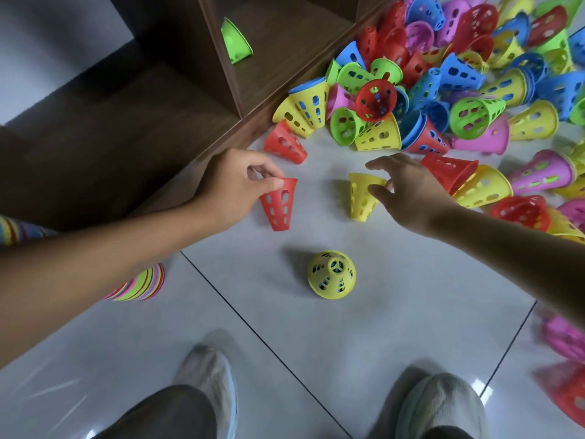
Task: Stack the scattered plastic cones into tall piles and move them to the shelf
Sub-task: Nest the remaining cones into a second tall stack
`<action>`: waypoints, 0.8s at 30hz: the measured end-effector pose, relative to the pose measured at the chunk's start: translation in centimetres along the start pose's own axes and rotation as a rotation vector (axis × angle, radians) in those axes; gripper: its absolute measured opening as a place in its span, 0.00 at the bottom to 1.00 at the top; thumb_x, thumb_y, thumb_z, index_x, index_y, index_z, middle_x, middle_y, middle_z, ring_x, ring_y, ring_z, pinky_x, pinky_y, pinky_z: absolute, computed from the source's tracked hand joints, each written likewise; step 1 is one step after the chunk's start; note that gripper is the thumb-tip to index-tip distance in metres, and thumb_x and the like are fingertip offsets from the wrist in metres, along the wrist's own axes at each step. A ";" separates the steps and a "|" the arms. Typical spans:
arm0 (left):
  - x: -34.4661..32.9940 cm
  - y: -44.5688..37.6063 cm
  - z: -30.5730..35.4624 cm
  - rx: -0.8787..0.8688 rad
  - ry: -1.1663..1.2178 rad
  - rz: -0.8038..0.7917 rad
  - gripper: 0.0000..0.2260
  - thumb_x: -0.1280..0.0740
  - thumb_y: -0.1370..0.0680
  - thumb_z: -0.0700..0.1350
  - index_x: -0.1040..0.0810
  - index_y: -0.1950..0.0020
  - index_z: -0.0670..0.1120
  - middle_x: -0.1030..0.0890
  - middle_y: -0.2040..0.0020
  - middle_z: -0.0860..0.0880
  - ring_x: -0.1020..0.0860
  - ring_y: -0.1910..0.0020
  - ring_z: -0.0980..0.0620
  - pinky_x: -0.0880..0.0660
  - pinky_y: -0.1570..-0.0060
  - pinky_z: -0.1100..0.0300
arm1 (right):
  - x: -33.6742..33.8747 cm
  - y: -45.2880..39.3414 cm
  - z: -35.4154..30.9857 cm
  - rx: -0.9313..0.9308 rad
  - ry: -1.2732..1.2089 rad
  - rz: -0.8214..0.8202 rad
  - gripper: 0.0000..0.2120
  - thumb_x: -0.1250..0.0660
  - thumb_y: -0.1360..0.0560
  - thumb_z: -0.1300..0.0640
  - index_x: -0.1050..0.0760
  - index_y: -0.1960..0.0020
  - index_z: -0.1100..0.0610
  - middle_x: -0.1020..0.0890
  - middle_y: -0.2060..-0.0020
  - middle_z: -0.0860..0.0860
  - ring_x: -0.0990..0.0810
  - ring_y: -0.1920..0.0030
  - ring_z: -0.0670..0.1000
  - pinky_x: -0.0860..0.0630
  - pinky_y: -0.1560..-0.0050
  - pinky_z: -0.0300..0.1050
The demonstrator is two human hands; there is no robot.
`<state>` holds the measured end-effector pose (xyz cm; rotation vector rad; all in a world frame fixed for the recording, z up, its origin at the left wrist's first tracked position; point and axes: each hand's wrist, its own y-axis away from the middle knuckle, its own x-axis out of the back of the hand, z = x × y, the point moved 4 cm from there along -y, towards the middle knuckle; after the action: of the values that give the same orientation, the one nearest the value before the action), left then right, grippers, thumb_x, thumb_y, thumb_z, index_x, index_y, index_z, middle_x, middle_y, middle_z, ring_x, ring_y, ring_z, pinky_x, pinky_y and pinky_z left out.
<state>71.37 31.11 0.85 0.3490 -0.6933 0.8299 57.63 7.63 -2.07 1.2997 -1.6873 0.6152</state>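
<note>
Red cone pinched by left hand; yellow cone in right hand.

Left hand: bare forearm enters from the lower left edge and reaches forward and to the right, wrist straight, back of the hand up. Thumb and curled forefinger pinch the wide rim of a red perforated plastic cone, which hangs narrow end down below the fingers; remaining fingers curled behind.

Right hand: bare forearm enters from the right edge and reaches forward and to the left, back of the hand up. Fingers spread and bent; thumb and fingertips close on the rim of a yellow perforated plastic cone, just left of the palm.

Both feet in pale slippers, lower frame.
</note>
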 end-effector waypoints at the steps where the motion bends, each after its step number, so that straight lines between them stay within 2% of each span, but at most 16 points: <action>1: 0.0 0.6 0.6 0.030 0.080 -0.003 0.02 0.26 0.25 0.41 0.14 0.54 0.47 0.16 0.59 0.50 0.21 0.59 0.55 0.24 0.54 0.57 | -0.2 -0.2 0.3 -0.019 0.006 -0.004 0.17 0.34 0.21 0.56 0.26 0.32 0.54 0.23 0.38 0.54 0.21 0.46 0.56 0.26 0.42 0.51; 5: -0.4 2.5 2.3 0.197 0.408 -0.005 0.04 0.27 0.23 0.39 0.16 0.53 0.48 0.17 0.60 0.52 0.21 0.61 0.60 0.24 0.60 0.67 | -0.7 0.4 1.3 -0.061 0.049 0.063 0.08 0.36 0.20 0.54 0.22 0.42 0.53 0.20 0.48 0.54 0.21 0.51 0.55 0.23 0.48 0.54; 9: -1.5 4.4 2.5 0.422 0.679 -0.090 0.03 0.29 0.23 0.41 0.17 0.50 0.46 0.15 0.55 0.46 0.20 0.58 0.53 0.22 0.54 0.60 | -0.8 2.1 2.1 -0.086 0.027 0.118 0.07 0.36 0.19 0.54 0.21 0.47 0.54 0.18 0.52 0.53 0.21 0.53 0.54 0.22 0.51 0.52; 11: -2.2 5.2 2.6 0.496 0.775 -0.150 0.08 0.28 0.26 0.43 0.17 0.48 0.45 0.15 0.54 0.46 0.20 0.57 0.51 0.21 0.51 0.58 | -0.8 3.1 2.4 -0.098 -0.027 0.137 0.06 0.34 0.20 0.55 0.20 0.48 0.56 0.16 0.53 0.52 0.20 0.53 0.53 0.22 0.51 0.49; 13: -2.9 5.9 2.8 0.535 0.856 -0.205 0.11 0.28 0.29 0.45 0.18 0.47 0.44 0.15 0.54 0.47 0.19 0.58 0.51 0.20 0.53 0.59 | -0.7 4.2 2.8 -0.143 -0.114 0.166 0.05 0.33 0.21 0.57 0.19 0.49 0.56 0.16 0.55 0.51 0.20 0.55 0.50 0.24 0.53 0.43; 15: -3.5 6.6 2.9 0.545 0.888 -0.255 0.13 0.29 0.29 0.44 0.18 0.46 0.43 0.16 0.55 0.46 0.19 0.61 0.52 0.19 0.58 0.62 | -0.7 5.3 3.5 -0.224 -0.221 0.205 0.04 0.32 0.21 0.57 0.19 0.53 0.54 0.17 0.58 0.49 0.21 0.57 0.48 0.27 0.57 0.37; 16: -3.8 7.0 2.9 0.548 0.890 -0.275 0.14 0.29 0.29 0.43 0.18 0.45 0.42 0.16 0.56 0.46 0.20 0.62 0.52 0.20 0.59 0.62 | -0.7 5.9 3.8 -0.278 -0.288 0.220 0.04 0.32 0.22 0.58 0.19 0.54 0.53 0.17 0.59 0.48 0.21 0.58 0.48 0.27 0.57 0.38; 19: -4.6 8.0 2.5 0.564 0.883 -0.303 0.11 0.29 0.28 0.41 0.18 0.46 0.42 0.17 0.56 0.45 0.20 0.63 0.52 0.20 0.60 0.62 | -0.6 7.3 4.1 -0.434 -0.619 0.240 0.05 0.32 0.22 0.60 0.18 0.55 0.54 0.16 0.61 0.52 0.18 0.57 0.53 0.19 0.49 0.51; 20: -4.8 8.3 2.3 0.569 0.878 -0.303 0.09 0.30 0.27 0.40 0.18 0.47 0.42 0.17 0.56 0.44 0.20 0.63 0.52 0.20 0.60 0.62 | -0.3 7.8 3.6 -0.460 -0.741 0.239 0.07 0.33 0.21 0.61 0.18 0.55 0.54 0.16 0.61 0.52 0.17 0.57 0.53 0.18 0.47 0.52; 24: -5.3 9.4 1.5 0.561 0.798 -0.297 0.07 0.31 0.24 0.36 0.19 0.46 0.41 0.16 0.57 0.45 0.19 0.64 0.52 0.19 0.59 0.62 | 1.0 9.1 0.7 -0.494 -1.142 0.188 0.08 0.37 0.19 0.63 0.20 0.52 0.57 0.16 0.59 0.52 0.17 0.56 0.51 0.19 0.47 0.45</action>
<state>60.94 33.35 -1.52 0.5582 0.3431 0.7827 48.83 9.54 -0.40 1.1669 -2.6442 -0.5845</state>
